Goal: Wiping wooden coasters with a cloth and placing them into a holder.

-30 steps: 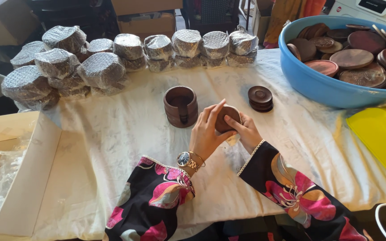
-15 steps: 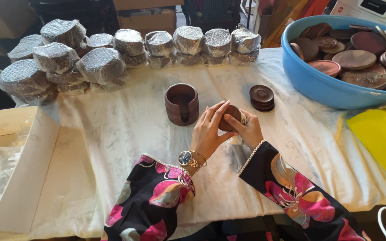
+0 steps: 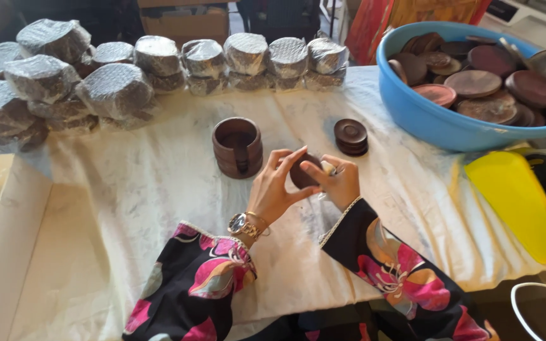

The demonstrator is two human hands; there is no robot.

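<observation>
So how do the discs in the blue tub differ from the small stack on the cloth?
The discs in the blue tub are wider and lie jumbled, overlapping at angles; the small stack is narrower and piled neatly flat. The tub's discs vary from reddish to dark; the stack is uniformly dark. Both are round, brown and look wooden.

Both hands meet just in front of the dark wooden cup (image 3: 237, 146) on the cloth-covered desk (image 3: 159, 208): the left hand (image 3: 273, 188) and right hand (image 3: 337, 182) pinch a small round wooden disc (image 3: 301, 175) between them. Right of the cup sits a short stack of discs (image 3: 351, 136); farther right, a blue tub (image 3: 431, 120) of wooden plates; behind it, bubble-wrapped bundles (image 3: 115, 88).
</observation>
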